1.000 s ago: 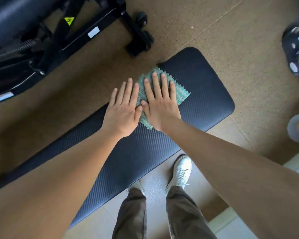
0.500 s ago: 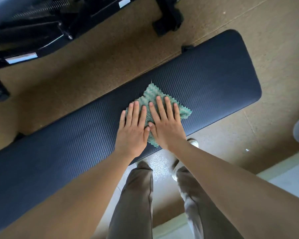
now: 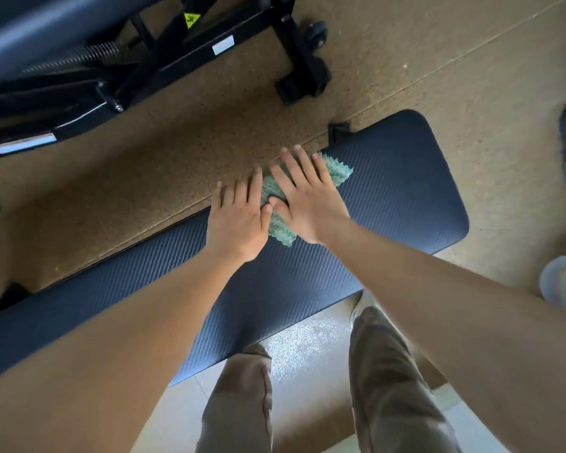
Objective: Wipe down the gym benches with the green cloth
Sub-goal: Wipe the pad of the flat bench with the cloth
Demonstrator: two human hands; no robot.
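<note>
Pressing my flat, open left hand (image 3: 239, 223) and right hand (image 3: 304, 204) on the green cloth (image 3: 276, 223), gripping nothing. I judge this bench (image 3: 389, 204) mid-wipe; the far black bench (image 3: 46, 34) looks untouched.

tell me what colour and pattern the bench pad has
Dark navy bench pad with fine diagonal ribbing, seen in the head view.

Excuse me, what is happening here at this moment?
A person is wiping a dark bench with a green cloth. Both the left hand and the right hand press flat on the cloth, at the far edge of the pad, near its right end. Another black bench frame stands behind.
</note>
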